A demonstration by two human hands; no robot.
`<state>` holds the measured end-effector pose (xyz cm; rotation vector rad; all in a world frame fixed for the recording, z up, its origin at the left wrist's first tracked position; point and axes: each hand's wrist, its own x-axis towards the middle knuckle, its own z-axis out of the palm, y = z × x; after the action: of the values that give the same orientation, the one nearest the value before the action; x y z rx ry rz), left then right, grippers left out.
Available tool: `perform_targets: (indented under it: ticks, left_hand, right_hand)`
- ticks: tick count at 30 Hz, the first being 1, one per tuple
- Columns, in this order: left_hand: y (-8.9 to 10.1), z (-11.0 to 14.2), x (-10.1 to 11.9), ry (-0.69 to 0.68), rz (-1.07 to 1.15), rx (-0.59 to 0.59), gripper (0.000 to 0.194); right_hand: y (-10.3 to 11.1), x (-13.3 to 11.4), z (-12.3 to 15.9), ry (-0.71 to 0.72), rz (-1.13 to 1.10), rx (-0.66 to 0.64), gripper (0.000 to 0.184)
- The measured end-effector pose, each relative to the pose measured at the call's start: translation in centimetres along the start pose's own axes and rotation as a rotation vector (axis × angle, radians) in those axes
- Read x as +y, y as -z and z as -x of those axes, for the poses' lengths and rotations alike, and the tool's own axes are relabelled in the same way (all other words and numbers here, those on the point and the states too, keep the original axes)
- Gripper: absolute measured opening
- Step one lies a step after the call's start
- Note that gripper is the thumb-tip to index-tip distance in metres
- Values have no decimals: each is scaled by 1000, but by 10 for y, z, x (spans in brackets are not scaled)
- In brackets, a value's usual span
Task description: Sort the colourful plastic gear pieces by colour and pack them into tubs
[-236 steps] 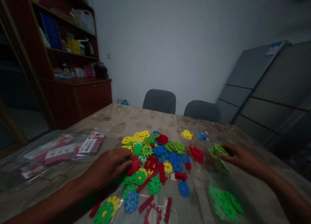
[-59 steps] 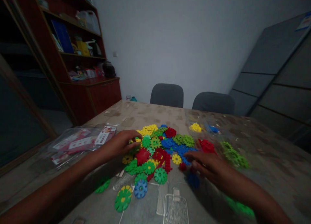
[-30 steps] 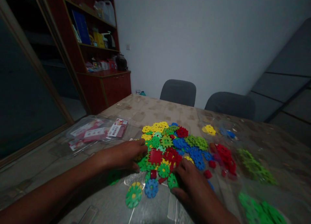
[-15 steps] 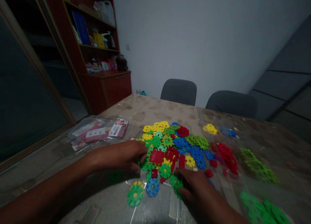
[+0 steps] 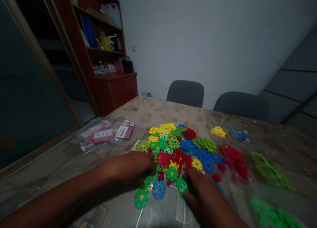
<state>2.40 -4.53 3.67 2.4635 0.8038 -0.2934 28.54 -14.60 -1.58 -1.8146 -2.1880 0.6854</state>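
A heaped pile of colourful plastic notched building discs and squares lies on the table in front of me. My left hand (image 5: 138, 167) reaches into the pile's near left side, its fingers curled and thumb low against a green notched disc (image 5: 148, 181); the fingertips are partly in shadow. My right hand (image 5: 201, 191) is at the near right edge, thumb and fingers closed on green notched discs (image 5: 182, 185). Between the hands lie a blue notched disc (image 5: 158, 189), another green disc (image 5: 171, 174) and a red square piece (image 5: 163, 159). A green disc over a yellow one (image 5: 141, 199) lies below my left hand.
Clear bags with red pieces (image 5: 236, 162), lime pieces (image 5: 271, 172), green pieces (image 5: 274, 213) and yellow pieces (image 5: 218, 131) lie to the right. Plastic packaging with printed cards (image 5: 125, 129) lies at left. Two grey chairs (image 5: 185, 93) stand behind the table (image 5: 148, 111).
The view has shifted slightly, moving the scene rightward. My left hand has come lower and nearer the front of the pile. My right hand stays at the green discs.
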Motion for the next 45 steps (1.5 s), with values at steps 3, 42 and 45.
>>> perform_targets:
  ticks: [3,42,45]
  left_hand:
    - [1,-3,7,33,-83,-71,32]
    - [-25,61,-59,246,177,138,34]
    - [-23,60,-55,163,210,158,24]
  right_hand:
    - [0,-4,0,-6,-15,-3,40]
    - [-18,-94,-17,144,-106,-320,26]
    - [-11,-68,-15,100,-205,-187,12]
